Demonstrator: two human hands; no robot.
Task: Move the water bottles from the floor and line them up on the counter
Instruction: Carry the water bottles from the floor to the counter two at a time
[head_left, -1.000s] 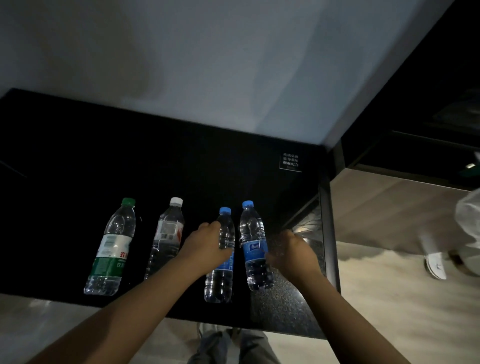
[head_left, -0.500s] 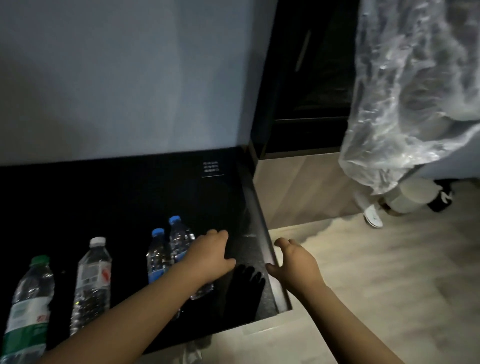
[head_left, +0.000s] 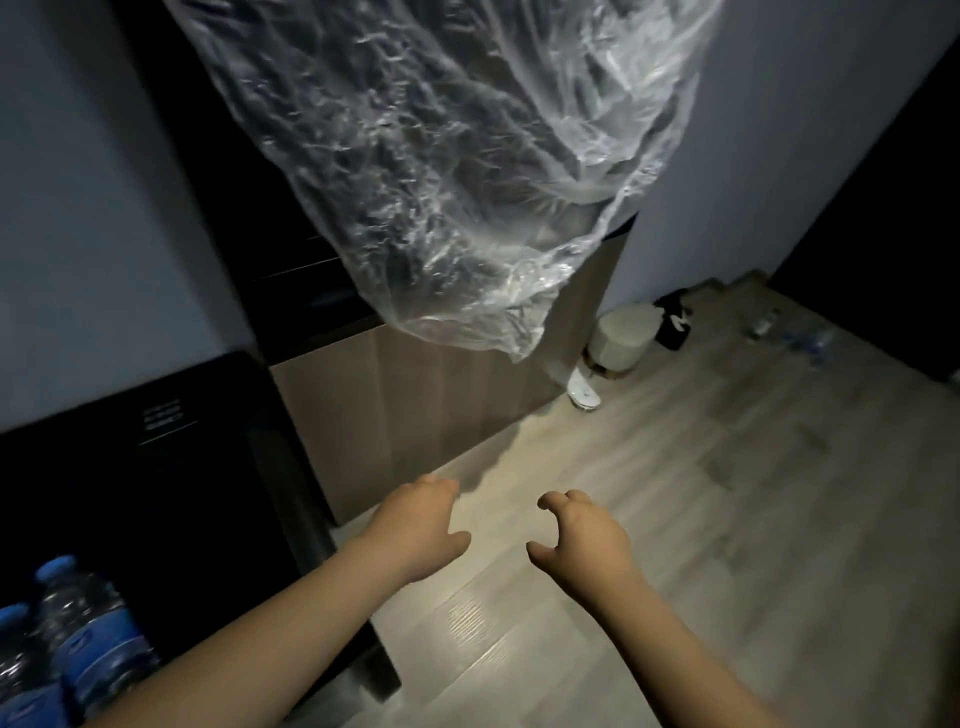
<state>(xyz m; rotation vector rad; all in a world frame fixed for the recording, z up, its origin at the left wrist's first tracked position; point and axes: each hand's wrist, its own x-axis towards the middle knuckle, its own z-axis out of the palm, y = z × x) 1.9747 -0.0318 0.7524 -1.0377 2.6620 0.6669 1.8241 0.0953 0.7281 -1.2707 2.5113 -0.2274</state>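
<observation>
Both hands were out over the pale wooden floor (head_left: 727, 519), past the end of the black counter (head_left: 171, 493), and neither had hold of anything. The left hand (head_left: 415, 525) hung palm down with its fingers curled loosely under and the thumb stuck out to the side; the right hand (head_left: 584, 543) was half open, fingers hooked like a claw, thumb pointing toward the other hand — the two were near each other but apart. Two water bottles with blue caps and blue labels (head_left: 88, 634) stood on the counter at the lower left, side by side, partly hidden behind the left forearm. Far off by the right wall, some more bottles (head_left: 800, 338) lay on the floor, too blurred to count. A big crumpled sheet of clear plastic (head_left: 467, 156) hung down from above in front of a dark cabinet (head_left: 291, 291), and a small pale bin (head_left: 623, 338) sat by the wall — a white slipper (head_left: 584, 397) just beside it.
</observation>
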